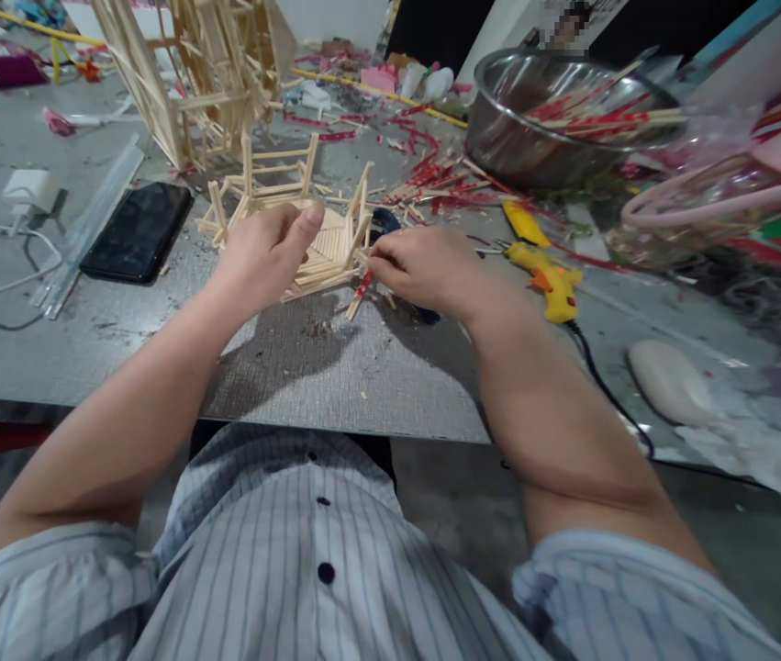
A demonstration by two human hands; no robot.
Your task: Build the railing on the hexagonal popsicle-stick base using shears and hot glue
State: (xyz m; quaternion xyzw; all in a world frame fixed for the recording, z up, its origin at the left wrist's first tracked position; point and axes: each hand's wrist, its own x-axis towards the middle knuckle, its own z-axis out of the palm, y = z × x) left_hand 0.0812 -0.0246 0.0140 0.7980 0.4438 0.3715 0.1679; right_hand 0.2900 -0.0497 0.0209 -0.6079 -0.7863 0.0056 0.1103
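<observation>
A small model of thin wooden sticks (325,243) sits on the table, with a slatted floor and upright railing frames around its edge. My left hand (270,252) is closed at its near left side, thumb on top; the curled fingertips are hidden. At the model's right corner, my right hand (428,266) is closed in a pinch on what looks like a thin wooden stick. Just below those fingertips are short stick ends with a red mark (361,292). A dark blue object (385,220), partly hidden, lies behind my right hand.
A taller stick structure (207,101) stands behind the model. A black phone (137,231) and white charger (30,195) lie left. To the right are a yellow glue gun (550,280) with a cord, a steel bowl (500,151) of sticks, red scraps (431,179) and a white mouse (669,378).
</observation>
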